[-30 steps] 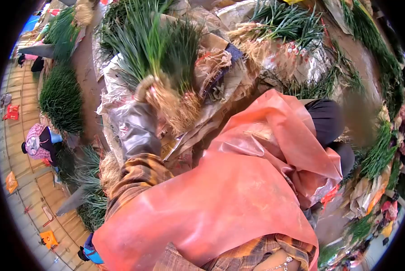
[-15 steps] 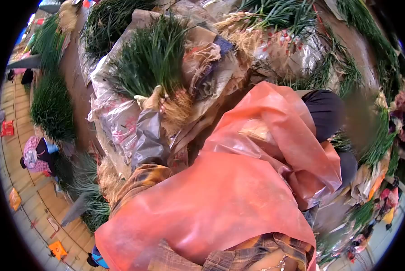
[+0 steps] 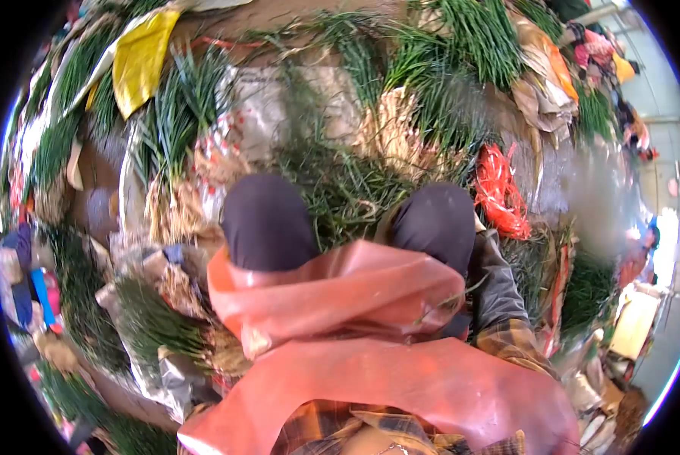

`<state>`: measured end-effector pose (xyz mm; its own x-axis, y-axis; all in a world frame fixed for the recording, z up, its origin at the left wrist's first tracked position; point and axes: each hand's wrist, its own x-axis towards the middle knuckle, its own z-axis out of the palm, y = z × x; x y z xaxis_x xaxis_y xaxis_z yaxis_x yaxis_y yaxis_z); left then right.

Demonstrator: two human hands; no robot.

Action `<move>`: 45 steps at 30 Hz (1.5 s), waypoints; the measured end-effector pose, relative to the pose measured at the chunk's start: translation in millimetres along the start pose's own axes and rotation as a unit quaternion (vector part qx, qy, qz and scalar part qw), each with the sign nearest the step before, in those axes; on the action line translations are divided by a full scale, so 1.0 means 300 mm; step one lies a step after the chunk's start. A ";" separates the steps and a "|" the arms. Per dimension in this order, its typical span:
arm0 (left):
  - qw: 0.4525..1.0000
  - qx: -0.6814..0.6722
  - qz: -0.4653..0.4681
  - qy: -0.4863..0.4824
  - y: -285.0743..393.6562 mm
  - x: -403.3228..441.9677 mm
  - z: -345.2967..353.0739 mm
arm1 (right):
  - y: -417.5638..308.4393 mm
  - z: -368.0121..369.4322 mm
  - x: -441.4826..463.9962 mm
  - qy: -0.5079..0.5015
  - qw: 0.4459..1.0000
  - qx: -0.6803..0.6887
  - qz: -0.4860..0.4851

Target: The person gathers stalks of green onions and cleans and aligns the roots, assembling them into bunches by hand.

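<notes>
At lower left, a bunch of green onions [image 3: 154,315] lies on sacking, dark leaves up and left, pale roots toward my body. My left hand [image 3: 167,355], in a pale glove and partly blurred, is closed at the lower side of this bunch; its grey sleeve cover shows behind. On the right, my arm in a grey sleeve cover [image 3: 499,284] reaches forward beside my knee. My right hand's fingers do not show clearly there. Just beyond that cuff lies a tangle of red plastic strips [image 3: 500,193].
Loose green leaves [image 3: 347,193] cover the ground between my knees. More green onion bunches [image 3: 438,98] lie ahead, others [image 3: 165,129] at left near a yellow sack [image 3: 139,61]. A red plastic apron [image 3: 370,379] spreads over my lap. People [image 3: 601,49] sit far right.
My view has swung to the right, so the onion bunch and my left hand now appear at lower left. My right arm and the red strips have come into view.
</notes>
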<state>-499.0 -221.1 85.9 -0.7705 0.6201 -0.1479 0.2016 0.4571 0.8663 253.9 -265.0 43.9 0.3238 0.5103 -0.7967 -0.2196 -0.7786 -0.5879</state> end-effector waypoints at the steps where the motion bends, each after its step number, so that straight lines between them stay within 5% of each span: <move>1: 0.999 -0.015 0.032 -0.027 0.118 0.037 0.037 | -0.005 -0.024 0.088 -0.044 0.998 0.035 -0.028; 2: 0.996 -0.028 0.061 -0.055 0.230 0.074 0.075 | -0.026 -0.019 0.193 -0.117 0.916 -0.275 -0.267; 3: 0.991 -0.039 0.090 -0.091 0.347 0.104 0.139 | -0.045 -0.015 0.298 -0.034 0.702 -0.491 -0.515; 5: 0.972 -0.055 0.140 -0.179 0.571 0.160 0.258 | -0.250 0.158 0.257 -0.009 0.854 -0.449 -0.263; 7: 0.936 -0.040 0.169 -0.306 0.781 0.183 0.464 | -0.465 0.305 0.257 0.027 0.904 -0.416 -0.091; 8: 0.911 -0.007 0.181 -0.370 0.873 0.182 0.596 | -0.404 0.340 0.404 0.127 0.827 -0.510 -0.199; 10: 0.835 0.087 0.202 -0.505 1.037 0.117 0.957 | -0.582 0.387 0.390 0.127 0.883 -0.430 -0.141; 12: 0.735 0.141 0.228 -0.623 1.116 -0.080 1.324 | -0.565 0.372 0.546 0.131 0.873 -0.448 -0.143; 14: 0.615 0.172 0.249 -0.728 1.092 -0.242 1.670 | -0.493 0.365 0.587 0.146 0.896 -0.403 -0.114; 16: 0.541 0.102 0.175 -0.816 0.937 -0.337 2.031 | -0.418 0.347 0.605 0.158 0.925 -0.332 -0.098; 17: 0.559 0.176 0.221 -0.779 0.922 -0.449 2.143 | -0.366 0.289 0.614 0.180 0.914 -0.255 -0.260; 19: 0.561 0.383 0.301 -0.670 0.917 -0.753 2.218 | -0.398 0.158 0.504 0.295 0.902 0.033 -0.313; 21: 0.528 0.513 0.334 -0.588 0.890 -0.928 2.273 | -0.270 -0.093 0.593 0.472 0.831 -0.228 -0.186; 22: 0.578 0.498 0.304 -0.571 0.798 -0.973 2.351 | -0.130 -0.218 0.727 0.527 0.773 -0.312 -0.166; 24: 0.659 0.454 0.251 -0.545 0.632 -1.033 2.468 | -0.063 -0.345 0.839 0.401 0.912 0.031 -0.079; 25: 0.690 0.425 0.229 -0.539 0.565 -1.058 2.508 | -0.192 -0.314 0.752 0.371 0.924 -0.026 -0.091; 27: 0.710 0.389 0.215 -0.546 0.531 -1.097 2.510 | -0.276 -0.238 0.756 0.267 0.944 0.187 -0.047; 31: 0.650 0.427 0.050 -0.627 0.616 -1.195 2.373 | -0.290 -0.092 0.823 0.196 0.943 0.243 -0.114; 32: 0.672 0.375 -0.011 -0.638 0.683 -1.203 2.306 | -0.228 -0.066 0.902 0.211 0.937 0.255 -0.112; 33: 0.676 0.373 -0.010 -0.635 0.674 -1.186 2.281 | -0.263 -0.075 0.866 0.097 0.967 0.230 -0.056; 35: 0.679 0.220 -0.155 -0.683 0.612 -1.111 2.252 | -0.290 -0.049 0.808 0.005 0.973 0.232 -0.017; 36: 0.684 0.141 -0.193 -0.689 0.594 -1.083 2.214 | -0.292 -0.010 0.777 0.016 0.968 0.237 -0.077; 38: 0.714 -0.032 -0.220 -0.664 0.561 -1.068 2.089 | -0.297 0.068 0.717 0.036 0.948 0.246 -0.199; 40: 0.732 -0.142 -0.205 -0.633 0.508 -1.076 1.987 | -0.347 0.091 0.636 -0.023 0.975 0.183 -0.124; 43: 0.787 -0.084 -0.160 -0.590 0.438 -1.109 1.946 | -0.410 0.095 0.577 0.019 0.961 0.051 -0.273; 44: 0.773 -0.132 -0.156 -0.600 0.358 -1.110 1.962 | -0.470 0.076 0.543 0.064 0.968 -0.018 -0.242; 45: 0.752 -0.028 -0.176 -0.635 0.435 -1.121 1.955 | -0.453 0.051 0.616 0.088 0.964 -0.035 -0.249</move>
<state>140.9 4.0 -31.1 0.4344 0.5924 -0.6785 0.0681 0.7295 0.6805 329.6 -59.3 -25.5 0.5260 0.7617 -0.3783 0.0644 -0.4792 -0.8753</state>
